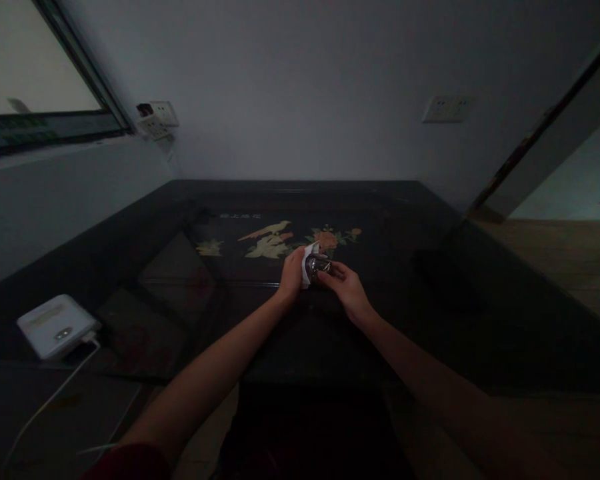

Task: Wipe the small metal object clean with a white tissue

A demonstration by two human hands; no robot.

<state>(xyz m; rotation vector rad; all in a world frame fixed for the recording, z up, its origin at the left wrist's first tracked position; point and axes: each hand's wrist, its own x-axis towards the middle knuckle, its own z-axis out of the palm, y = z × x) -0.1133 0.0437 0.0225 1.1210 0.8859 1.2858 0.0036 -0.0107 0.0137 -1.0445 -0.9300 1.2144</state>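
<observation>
Above the middle of the dark table, both hands meet at a small dark, shiny, rounded object with a metallic gleam. I cannot make out its kind in the dim light. My right hand grips it from the right between thumb and fingers. On the other side, my left hand is closed around a crumpled white sheet, like tissue or thin cloth, which touches the shiny object's left side. The left fingertips are hidden behind the sheet.
The glossy black table bears a painted bird and flowers. A white box-shaped device with a white cable lies at the left. On the wall behind are sockets; a dark flat shape lies at the right.
</observation>
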